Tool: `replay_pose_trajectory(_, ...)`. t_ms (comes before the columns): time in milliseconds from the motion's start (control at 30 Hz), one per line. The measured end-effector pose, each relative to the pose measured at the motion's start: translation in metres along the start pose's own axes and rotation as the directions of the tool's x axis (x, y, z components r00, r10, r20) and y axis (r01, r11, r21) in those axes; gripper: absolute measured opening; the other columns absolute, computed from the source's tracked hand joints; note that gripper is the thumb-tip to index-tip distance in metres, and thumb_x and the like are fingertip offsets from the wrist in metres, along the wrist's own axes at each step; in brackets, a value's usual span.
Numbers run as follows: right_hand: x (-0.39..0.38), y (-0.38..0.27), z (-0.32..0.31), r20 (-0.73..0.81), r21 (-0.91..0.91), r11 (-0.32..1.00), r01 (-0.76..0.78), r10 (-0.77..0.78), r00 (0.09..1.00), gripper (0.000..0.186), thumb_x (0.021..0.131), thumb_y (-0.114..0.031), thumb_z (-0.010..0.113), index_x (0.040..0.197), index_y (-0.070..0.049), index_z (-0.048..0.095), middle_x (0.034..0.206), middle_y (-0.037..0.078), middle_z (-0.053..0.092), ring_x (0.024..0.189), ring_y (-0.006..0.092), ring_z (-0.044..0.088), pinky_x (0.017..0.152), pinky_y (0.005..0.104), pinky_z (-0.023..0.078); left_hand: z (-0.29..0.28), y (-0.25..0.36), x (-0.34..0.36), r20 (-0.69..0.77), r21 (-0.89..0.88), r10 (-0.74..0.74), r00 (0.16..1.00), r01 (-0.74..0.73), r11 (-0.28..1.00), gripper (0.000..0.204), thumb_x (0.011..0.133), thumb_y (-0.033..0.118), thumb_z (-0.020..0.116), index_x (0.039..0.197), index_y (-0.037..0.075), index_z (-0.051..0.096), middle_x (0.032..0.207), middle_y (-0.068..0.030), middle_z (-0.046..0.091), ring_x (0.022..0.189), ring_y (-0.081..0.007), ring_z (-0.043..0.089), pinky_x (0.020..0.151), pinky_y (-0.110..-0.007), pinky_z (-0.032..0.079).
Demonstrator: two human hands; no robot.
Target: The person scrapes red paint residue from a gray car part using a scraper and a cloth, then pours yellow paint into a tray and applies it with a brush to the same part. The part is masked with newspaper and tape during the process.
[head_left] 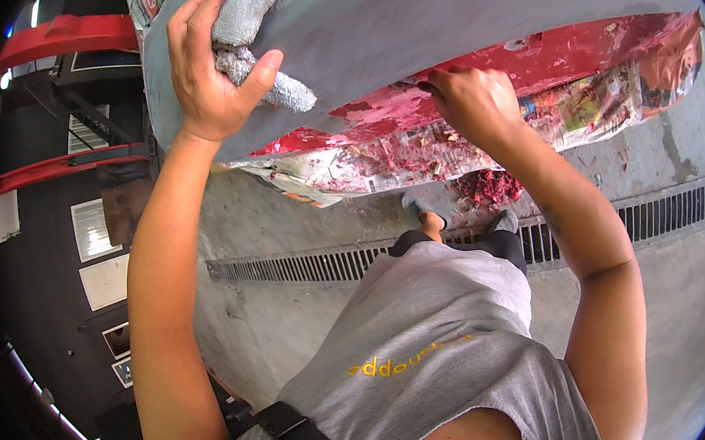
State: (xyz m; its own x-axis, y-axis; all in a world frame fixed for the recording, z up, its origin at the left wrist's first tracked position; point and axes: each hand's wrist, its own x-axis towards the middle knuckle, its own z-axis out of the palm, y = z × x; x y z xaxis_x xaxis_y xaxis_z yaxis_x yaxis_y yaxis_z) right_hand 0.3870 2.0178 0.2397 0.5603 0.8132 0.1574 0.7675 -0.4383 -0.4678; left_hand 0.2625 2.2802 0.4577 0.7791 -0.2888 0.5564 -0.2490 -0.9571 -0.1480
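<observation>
In the head view, the left hand [204,87] spread wide around a bunched grey cloth [247,6] against the grey panel [371,31] (soft, light, probably easiest gathered mid-fold). The right hand [478,105] curled at the red strip [584,60]; whether it held anything, I couldn't tell.

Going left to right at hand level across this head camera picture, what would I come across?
Red metal beam → left hand → right hand → crumpled right end of the newspaper.

Two hands [205,78] [476,100], seemingly one rag [250,2]
</observation>
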Motion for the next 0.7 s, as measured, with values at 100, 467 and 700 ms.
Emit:
replay_pose_trajectory(100,0.013,-0.009,-0.008,0.072,-0.118,0.991,0.066,-0.058,0.996,0.015,0.092,-0.016,0.067,0.088,-0.007,0.078,0.082,0.016,0.078,0.078,0.0347,0.079,0.066,0.0463,0.063,0.0,0.0,-0.002,-0.006,0.014,0.018,1.0,-0.018,1.0,0.085,0.078,0.043,0.089,0.149,0.008,0.059,0.136,-0.0207,0.058,0.126,-0.0386,0.057,0.109,-0.048,0.048)
replay_pose_trajectory(467,-0.062,-0.02,0.029,0.14,0.346,0.933,-0.098,0.052,0.989,0.035,0.097,-0.036,0.075,0.124,-0.015,0.076,0.093,0.014,0.079,0.084,0.0352,0.078,0.08,0.0471,0.062,-0.005,0.012,-0.002,-0.017,0.052,-0.034,0.999,0.035,0.998,0.08,0.085,0.044,0.085,0.152,0.012,0.058,0.141,-0.0185,0.057,0.13,-0.0376,0.058,0.11,-0.048,0.048)
replay_pose_trajectory(700,-0.108,-0.025,0.074,0.134,0.827,0.407,-0.388,0.527,0.839,0.037,0.099,-0.023,0.076,0.131,-0.004,0.07,0.104,0.009,0.076,0.086,0.0156,0.07,0.077,0.0345,0.056,-0.004,0.009,-0.003,-0.03,0.042,-0.028,0.999,0.029,0.999,0.079,0.083,0.044,0.086,0.151,0.014,0.059,0.137,-0.0163,0.06,0.127,-0.0364,0.059,0.108,-0.048,0.049)
